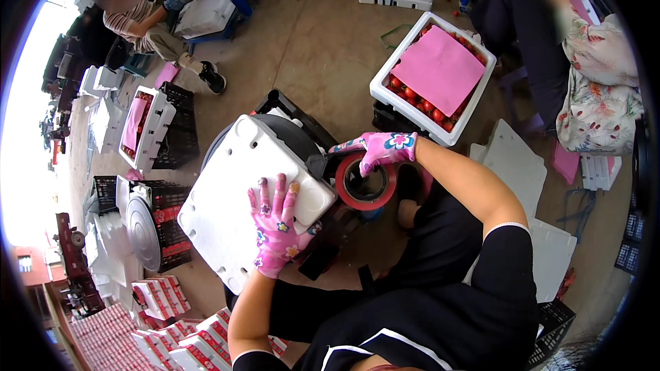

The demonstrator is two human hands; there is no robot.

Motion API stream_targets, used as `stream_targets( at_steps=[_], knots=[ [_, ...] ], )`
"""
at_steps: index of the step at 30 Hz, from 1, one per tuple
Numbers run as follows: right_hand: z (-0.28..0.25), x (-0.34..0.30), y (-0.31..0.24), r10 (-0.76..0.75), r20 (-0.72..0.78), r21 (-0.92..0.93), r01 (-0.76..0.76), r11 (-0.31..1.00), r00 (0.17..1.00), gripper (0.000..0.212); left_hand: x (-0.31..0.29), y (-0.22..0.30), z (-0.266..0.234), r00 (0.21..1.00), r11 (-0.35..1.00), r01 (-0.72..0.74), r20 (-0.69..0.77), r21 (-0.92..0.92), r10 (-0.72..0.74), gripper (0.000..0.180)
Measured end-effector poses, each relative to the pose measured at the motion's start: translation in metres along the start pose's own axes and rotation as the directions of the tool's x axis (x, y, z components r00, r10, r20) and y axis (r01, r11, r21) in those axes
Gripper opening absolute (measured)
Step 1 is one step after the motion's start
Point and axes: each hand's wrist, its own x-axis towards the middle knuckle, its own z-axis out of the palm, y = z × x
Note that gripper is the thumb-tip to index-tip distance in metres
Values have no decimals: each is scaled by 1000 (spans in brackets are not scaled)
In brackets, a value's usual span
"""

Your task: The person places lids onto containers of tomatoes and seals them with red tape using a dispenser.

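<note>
A white foam box (pixel 230 199) lies in front of me, tilted in the view, its flat face toward me. My left hand (pixel 276 230), in a pink flowered glove, rests flat on it with the fingers spread. My right hand (pixel 385 151), gloved alike, is closed around a black tape dispenser (pixel 317 166) at the box's right edge. A large roll of red-edged tape (pixel 389 187) sits on the dispenser below that hand. The dispenser's handle is mostly hidden by my fingers.
An open foam box (pixel 377 89) of tomatoes under a pink sheet (pixel 440 69) stands ahead right. Another tomato box (pixel 161 124) is at left, beside a round grey lid (pixel 143 233). Stacked red-and-white cartons (pixel 161 297) lie lower left. Two people sit nearby, far left and right.
</note>
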Motion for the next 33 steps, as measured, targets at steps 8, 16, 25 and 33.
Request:
stream_targets(
  at_steps=[8,16,25,33],
  knots=[
    [-14,26,-4,80,34,-29,-79,996,996,76,7,3,2,999,1000,11,34,4,-11,87],
    [-8,2,-9,128,119,-58,-122,991,985,83,5,0,5,998,1000,19,67,20,-20,91],
    [14,-15,-2,103,75,44,-107,993,992,89,1,-1,6,998,1000,16,55,24,-18,90],
    [69,-75,-10,174,-77,91,-167,982,982,90,1,4,12,995,995,95,4,31,-95,94]
  ],
)
